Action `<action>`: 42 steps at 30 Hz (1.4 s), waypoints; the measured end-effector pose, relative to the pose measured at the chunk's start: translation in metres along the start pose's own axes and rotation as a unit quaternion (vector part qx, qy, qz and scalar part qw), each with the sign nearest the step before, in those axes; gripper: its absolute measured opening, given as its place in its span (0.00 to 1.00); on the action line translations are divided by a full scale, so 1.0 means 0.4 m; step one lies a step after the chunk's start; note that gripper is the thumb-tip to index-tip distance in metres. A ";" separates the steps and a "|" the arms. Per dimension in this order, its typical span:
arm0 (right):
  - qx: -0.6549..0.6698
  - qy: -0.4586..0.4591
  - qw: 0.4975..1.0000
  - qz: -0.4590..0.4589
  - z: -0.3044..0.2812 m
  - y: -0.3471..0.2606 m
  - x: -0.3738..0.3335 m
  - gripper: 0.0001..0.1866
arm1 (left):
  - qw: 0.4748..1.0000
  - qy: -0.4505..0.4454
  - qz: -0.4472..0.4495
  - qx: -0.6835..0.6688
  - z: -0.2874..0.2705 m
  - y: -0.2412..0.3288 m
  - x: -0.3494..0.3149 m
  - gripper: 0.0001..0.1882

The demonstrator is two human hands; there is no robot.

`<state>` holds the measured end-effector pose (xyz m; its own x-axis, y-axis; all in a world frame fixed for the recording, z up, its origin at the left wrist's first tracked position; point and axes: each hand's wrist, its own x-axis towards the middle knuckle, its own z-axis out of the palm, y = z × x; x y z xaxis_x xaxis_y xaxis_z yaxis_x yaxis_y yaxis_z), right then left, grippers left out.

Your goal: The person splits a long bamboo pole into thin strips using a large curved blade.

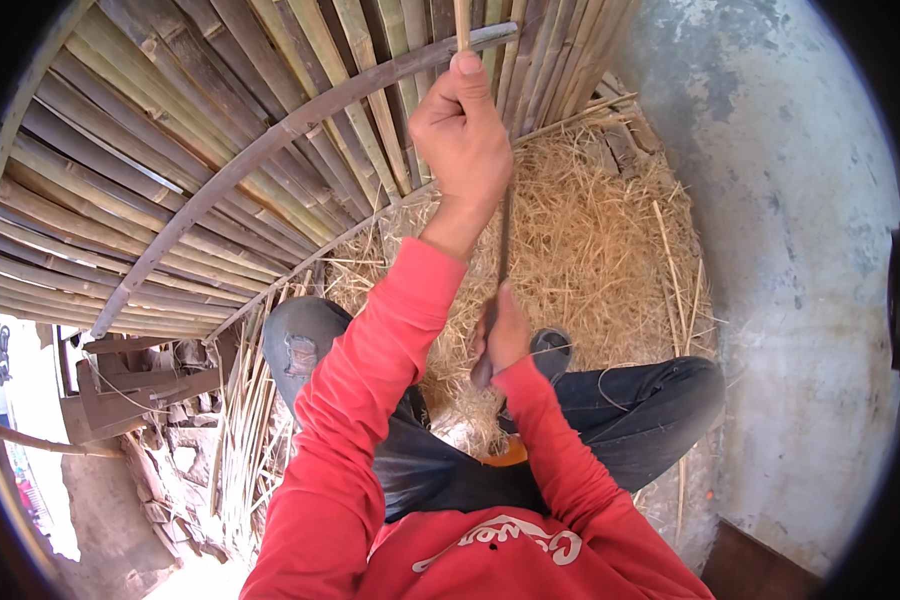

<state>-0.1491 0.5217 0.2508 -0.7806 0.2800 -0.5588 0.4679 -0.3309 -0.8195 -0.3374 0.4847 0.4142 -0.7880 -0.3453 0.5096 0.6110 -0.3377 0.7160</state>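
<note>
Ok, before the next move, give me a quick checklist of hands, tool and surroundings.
1. Left hand gripping the pale strip: ok, closed around it.
2. Right hand gripping the dark long tool: ok, closed near its lower end.
3. Tool clear of the left hand: cannot tell; its upper end meets that wrist's outline.
4. Whole strip visible: not ok; it runs out of the picture's top.
5. Loose shavings swept away: not ok, piled ahead.
</note>
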 end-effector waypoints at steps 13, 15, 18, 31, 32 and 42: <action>0.064 0.082 0.947 0.303 -0.077 0.305 0.011 0.35 | 0.997 0.031 0.024 0.069 -0.002 -0.021 0.038 0.32; 0.069 0.057 0.976 0.199 -0.094 0.251 0.016 0.34 | 0.998 0.039 0.022 0.050 -0.005 -0.022 0.030 0.32; 0.077 0.031 0.996 0.013 -0.060 0.047 0.011 0.34 | 0.999 0.035 0.017 0.036 0.013 -0.018 0.018 0.32; 0.043 -0.020 0.971 0.233 -0.039 0.202 -0.013 0.34 | 0.997 0.070 -0.026 -0.004 -0.008 0.003 0.038 0.31; 0.044 -0.025 0.971 0.232 -0.041 0.210 -0.006 0.34 | 0.997 0.069 -0.017 0.001 -0.015 0.006 0.056 0.31; 0.176 0.021 0.967 -0.181 0.037 -0.037 -0.052 0.29 | 0.999 0.035 -0.011 0.031 -0.022 -0.009 0.043 0.32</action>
<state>-0.1458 0.5073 0.2765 -0.8457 0.4689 -0.2549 -0.0084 -0.4891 -0.8722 -0.3526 0.4722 0.4163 -0.7927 -0.3996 0.4604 0.5862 -0.2922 0.7556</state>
